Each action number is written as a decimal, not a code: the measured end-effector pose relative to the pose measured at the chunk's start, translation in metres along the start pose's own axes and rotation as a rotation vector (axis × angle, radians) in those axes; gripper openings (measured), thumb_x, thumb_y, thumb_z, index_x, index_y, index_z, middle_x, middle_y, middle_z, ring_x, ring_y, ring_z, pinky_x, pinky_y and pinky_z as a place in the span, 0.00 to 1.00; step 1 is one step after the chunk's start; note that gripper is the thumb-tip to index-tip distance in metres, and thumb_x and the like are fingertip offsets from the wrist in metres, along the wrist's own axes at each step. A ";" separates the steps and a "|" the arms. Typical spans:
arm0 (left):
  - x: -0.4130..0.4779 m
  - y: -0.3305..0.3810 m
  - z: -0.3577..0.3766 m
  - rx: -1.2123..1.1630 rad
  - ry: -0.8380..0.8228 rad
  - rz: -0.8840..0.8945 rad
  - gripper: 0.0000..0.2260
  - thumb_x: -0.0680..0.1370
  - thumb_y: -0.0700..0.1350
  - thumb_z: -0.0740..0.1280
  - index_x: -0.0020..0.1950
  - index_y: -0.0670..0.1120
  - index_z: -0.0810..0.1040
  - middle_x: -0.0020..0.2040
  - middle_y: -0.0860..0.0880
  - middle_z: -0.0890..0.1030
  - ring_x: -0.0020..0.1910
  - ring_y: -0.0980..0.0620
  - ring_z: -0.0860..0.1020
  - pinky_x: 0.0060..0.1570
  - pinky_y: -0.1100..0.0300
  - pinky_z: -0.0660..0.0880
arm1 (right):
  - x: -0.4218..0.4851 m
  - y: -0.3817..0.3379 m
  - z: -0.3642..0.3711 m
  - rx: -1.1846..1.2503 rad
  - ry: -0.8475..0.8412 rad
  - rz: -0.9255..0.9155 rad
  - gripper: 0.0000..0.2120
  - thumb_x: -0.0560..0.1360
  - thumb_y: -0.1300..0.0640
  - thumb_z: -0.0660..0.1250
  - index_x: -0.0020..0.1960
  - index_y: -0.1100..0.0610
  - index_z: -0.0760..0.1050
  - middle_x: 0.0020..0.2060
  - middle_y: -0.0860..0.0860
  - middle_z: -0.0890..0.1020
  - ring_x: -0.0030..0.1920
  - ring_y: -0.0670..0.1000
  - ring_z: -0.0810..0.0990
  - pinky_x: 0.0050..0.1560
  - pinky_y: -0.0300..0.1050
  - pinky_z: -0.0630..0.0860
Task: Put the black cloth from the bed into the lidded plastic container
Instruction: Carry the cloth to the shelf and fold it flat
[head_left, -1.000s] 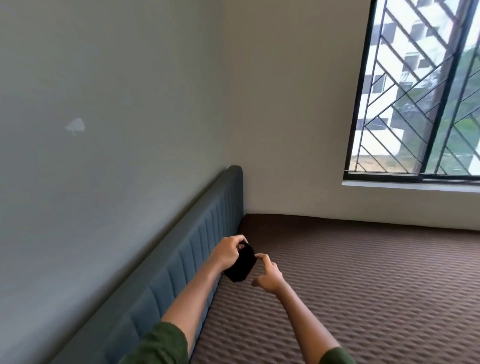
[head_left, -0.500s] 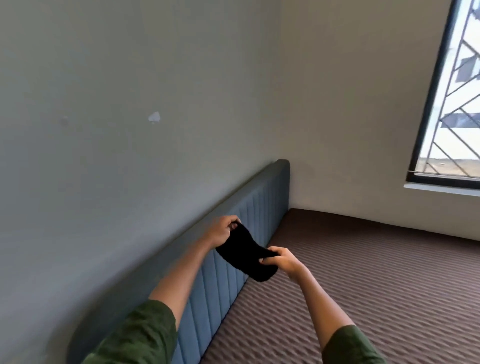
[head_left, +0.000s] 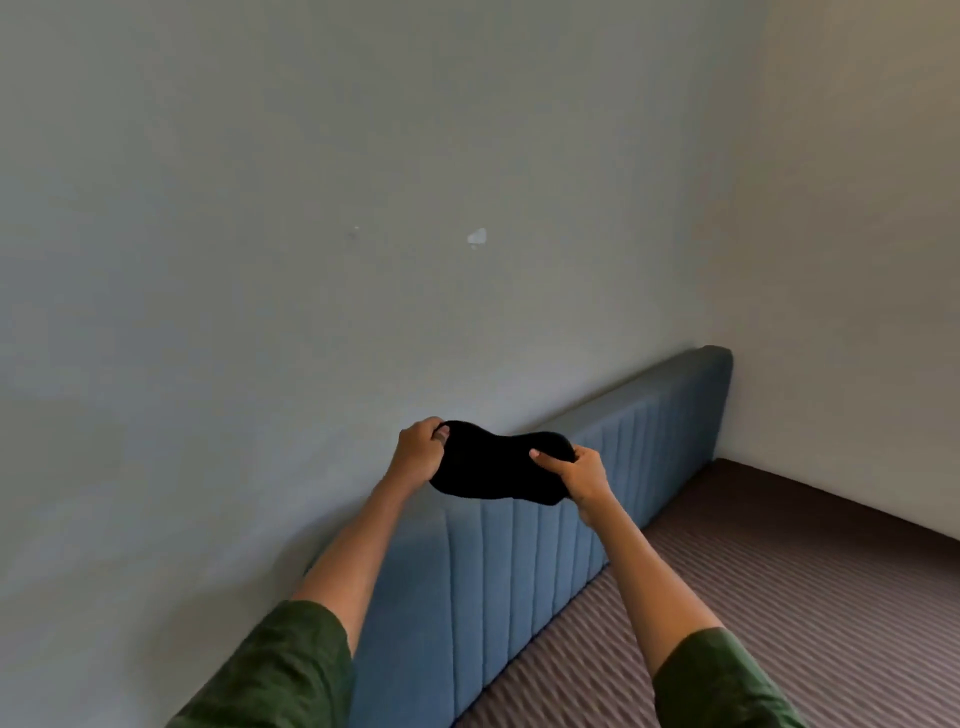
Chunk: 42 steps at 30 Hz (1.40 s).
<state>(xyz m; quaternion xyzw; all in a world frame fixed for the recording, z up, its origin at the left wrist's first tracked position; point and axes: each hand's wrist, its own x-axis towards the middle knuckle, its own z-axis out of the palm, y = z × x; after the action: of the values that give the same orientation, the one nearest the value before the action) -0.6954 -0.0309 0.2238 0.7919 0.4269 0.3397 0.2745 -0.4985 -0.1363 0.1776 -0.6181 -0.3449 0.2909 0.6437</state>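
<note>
**Inspector:** Green sleeves (head_left: 280, 670) sit nearest the camera, both forearms reaching out over the brown ribbed mattress (head_left: 779, 613). State of the hands?

**Assistant:** The left hand (head_left: 418, 452) is pinched on one end of the black cloth (head_left: 498, 470), and the right hand (head_left: 584, 475) is clamped on the other end, thumb on top. The cloth hangs stretched between them, clear of the bed, in front of the blue padded headboard (head_left: 597, 488).

**Inspector:** Beyond that?

**Assistant:** A grey wall (head_left: 311, 208) with a small pale mark (head_left: 477, 237). No lidded container is in view.

**Inspector:** Then my judgement is that the carry is in hand and the placing is not yet done. Recommendation: gather the cloth into one hand so the other is free for the lid, bunch it small enough to drop in without trailing over the rim, and locate the container before moving off.
</note>
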 end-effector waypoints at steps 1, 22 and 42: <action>-0.002 -0.004 -0.011 -0.015 0.012 -0.027 0.11 0.80 0.42 0.57 0.46 0.37 0.75 0.47 0.35 0.80 0.47 0.40 0.77 0.40 0.59 0.63 | 0.002 -0.004 0.011 -0.005 -0.014 -0.011 0.12 0.66 0.56 0.77 0.45 0.61 0.81 0.46 0.61 0.85 0.47 0.59 0.84 0.49 0.53 0.82; -0.186 -0.128 -0.349 -0.284 0.339 -0.371 0.19 0.67 0.38 0.76 0.55 0.46 0.77 0.51 0.48 0.82 0.54 0.48 0.79 0.52 0.58 0.77 | -0.089 -0.105 0.382 0.009 -1.051 -0.084 0.19 0.63 0.56 0.78 0.51 0.63 0.81 0.46 0.57 0.86 0.48 0.55 0.85 0.43 0.44 0.81; -0.475 -0.088 -0.521 0.181 1.232 -0.710 0.26 0.68 0.43 0.75 0.64 0.45 0.72 0.61 0.46 0.77 0.60 0.46 0.76 0.59 0.53 0.74 | -0.394 -0.232 0.609 0.129 -1.810 -0.160 0.22 0.66 0.64 0.75 0.58 0.64 0.77 0.52 0.58 0.83 0.54 0.56 0.83 0.45 0.44 0.81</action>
<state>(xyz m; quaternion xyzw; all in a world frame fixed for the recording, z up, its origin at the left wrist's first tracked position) -1.3338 -0.3224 0.3379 0.2892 0.7626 0.5785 0.0110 -1.2332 -0.1049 0.3744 -0.0906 -0.7433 0.6382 0.1786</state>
